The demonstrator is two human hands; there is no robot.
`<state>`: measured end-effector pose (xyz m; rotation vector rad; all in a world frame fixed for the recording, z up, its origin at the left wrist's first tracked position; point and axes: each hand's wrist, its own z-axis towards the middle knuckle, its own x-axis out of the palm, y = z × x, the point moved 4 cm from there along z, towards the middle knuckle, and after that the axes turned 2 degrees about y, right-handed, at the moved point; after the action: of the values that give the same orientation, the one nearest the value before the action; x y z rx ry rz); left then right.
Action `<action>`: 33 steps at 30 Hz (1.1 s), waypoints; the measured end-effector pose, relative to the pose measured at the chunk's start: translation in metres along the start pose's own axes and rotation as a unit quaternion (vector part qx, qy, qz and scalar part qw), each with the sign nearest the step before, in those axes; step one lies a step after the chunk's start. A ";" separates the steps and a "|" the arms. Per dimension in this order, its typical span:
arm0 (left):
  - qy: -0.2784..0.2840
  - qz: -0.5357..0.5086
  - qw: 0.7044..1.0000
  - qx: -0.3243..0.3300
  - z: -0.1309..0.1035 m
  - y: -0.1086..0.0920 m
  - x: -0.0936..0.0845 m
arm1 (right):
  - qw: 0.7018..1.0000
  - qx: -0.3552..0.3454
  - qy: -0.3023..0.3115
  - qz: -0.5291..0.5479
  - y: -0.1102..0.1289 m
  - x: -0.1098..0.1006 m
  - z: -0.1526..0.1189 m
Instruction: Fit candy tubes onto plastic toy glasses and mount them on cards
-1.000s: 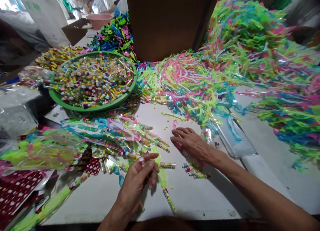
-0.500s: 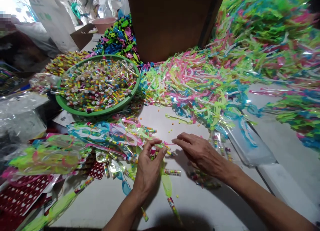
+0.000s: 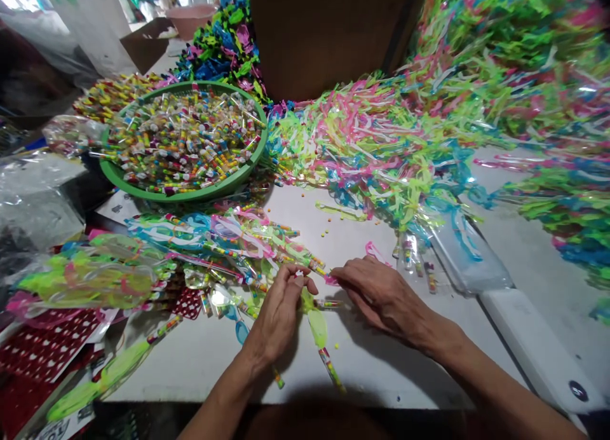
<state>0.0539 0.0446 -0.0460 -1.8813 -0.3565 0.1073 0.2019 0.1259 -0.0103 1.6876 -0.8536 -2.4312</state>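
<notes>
1. Holding a white-ended piece (image 3: 299,273) at its tip, your left hand (image 3: 281,313) keeps a narrow, curled grip in the head view, above the white table (image 3: 176,373). Your right hand (image 3: 388,300) has its fingertips close together at a pink plastic piece (image 3: 330,280), just right of the left hand; you cannot tell whether they pinch it.
2. Judging progress there, you seem partly through: banded yellow-green bundles (image 3: 105,281) lie at the left, and an oval-ended yellow-green piece (image 3: 317,329) appears joined to a candy tube (image 3: 332,368). Plenty looks left, with the green basket (image 3: 210,189) full of tubes and a loose plastic heap (image 3: 333,131) beyond.
3. Facing up toward you is the white end; your fingers hide its body, so its long axis cannot be told. The pink piece's visible part runs roughly left to right. The candy tube slants toward you and rightward.
</notes>
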 end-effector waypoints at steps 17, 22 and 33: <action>0.070 0.116 0.990 0.044 -0.003 -0.004 0.011 | 0.998 -0.011 0.029 -0.056 0.008 -0.002 -0.008; 0.075 0.267 0.953 0.120 -0.007 -0.012 0.013 | 0.993 -0.018 0.023 -0.111 0.014 -0.003 -0.006; 0.093 0.363 0.896 0.237 -0.015 -0.007 0.012 | 0.992 0.043 0.011 -0.117 0.028 0.016 -0.008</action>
<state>0.0673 0.0369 -0.0330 -1.4316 0.4884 0.4703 0.1956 0.0936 -0.0133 1.9421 -0.8093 -2.5505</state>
